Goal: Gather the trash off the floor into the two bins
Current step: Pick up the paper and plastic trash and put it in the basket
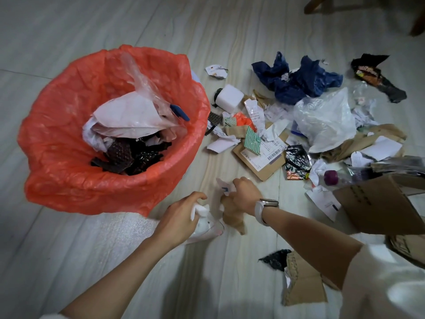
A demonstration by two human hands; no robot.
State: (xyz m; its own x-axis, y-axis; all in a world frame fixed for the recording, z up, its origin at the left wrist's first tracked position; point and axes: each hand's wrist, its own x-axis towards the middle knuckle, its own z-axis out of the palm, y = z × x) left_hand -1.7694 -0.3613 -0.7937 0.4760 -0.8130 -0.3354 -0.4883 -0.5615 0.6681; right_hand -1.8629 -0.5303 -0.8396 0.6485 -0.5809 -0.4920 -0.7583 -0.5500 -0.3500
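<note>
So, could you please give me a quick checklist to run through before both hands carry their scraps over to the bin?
1. Left hand grips white scraps: ok.
2. Right hand grips paper and brown scraps: ok.
3. Red-lined bin within reach, mouth open: ok.
4. Room left inside the bin: ok.
5. Second bin in view: not ok.
6. Scraps held firmly enough not to drop: cannot tell.

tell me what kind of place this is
Probably a room in a home, though little of it shows: pale wood-look plank floor, dark wooden furniture legs at the top edge, and a household bin with an orange liner beside scattered packaging trash.
</note>
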